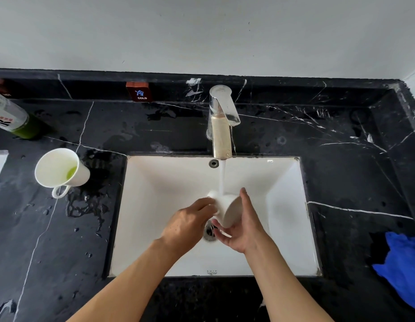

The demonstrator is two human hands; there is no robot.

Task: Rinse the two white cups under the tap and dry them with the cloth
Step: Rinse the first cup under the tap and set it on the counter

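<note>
Cup (227,210) tilted under the running tap (221,126), over the sink (283,182). The right hand (242,225) cradles its wall and rim; the left hand (190,223) grips its far side. Wet glazed ceramic is probably stiff, slippery and chippable, so body or handle are the likely holds. Count: two cups, the second cup (60,169) upright on the desk (62,252) with green residue; one blue cloth (402,266), unused.

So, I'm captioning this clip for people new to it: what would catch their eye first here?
Probably the two hands in the white sink: the left hand and right hand hold a white cup tilted under the tap's running water. Next, a second white cup with green liquid stands on the wet black counter at left. A bright blue cloth lies at the right edge.
</note>
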